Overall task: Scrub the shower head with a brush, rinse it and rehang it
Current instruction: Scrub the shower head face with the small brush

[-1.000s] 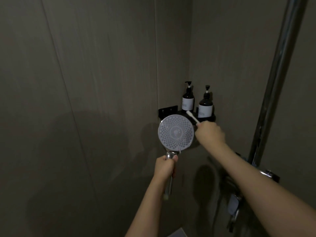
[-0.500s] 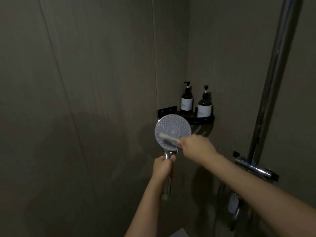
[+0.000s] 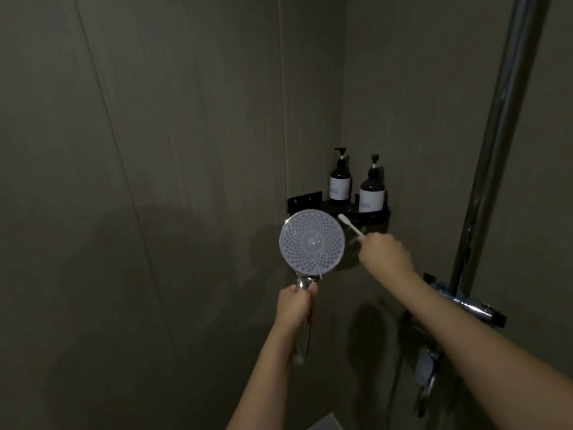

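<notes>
Lifted off the shower head [image 3: 312, 242], brush [image 3: 350, 224] clears its rim, fingers gripping both.

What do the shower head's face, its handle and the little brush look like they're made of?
Shower head: the face looks like matte pale plastic or rubber, dotted with small nozzle holes. Its handle looks like polished chrome, with bright reflections; metal or plated plastic, hard to tell. The brush seems to be white plastic, slim like a toothbrush.

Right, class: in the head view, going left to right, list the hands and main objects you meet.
left hand → shower head → left pump bottle → right pump bottle → right hand → chrome riser pipe
</notes>
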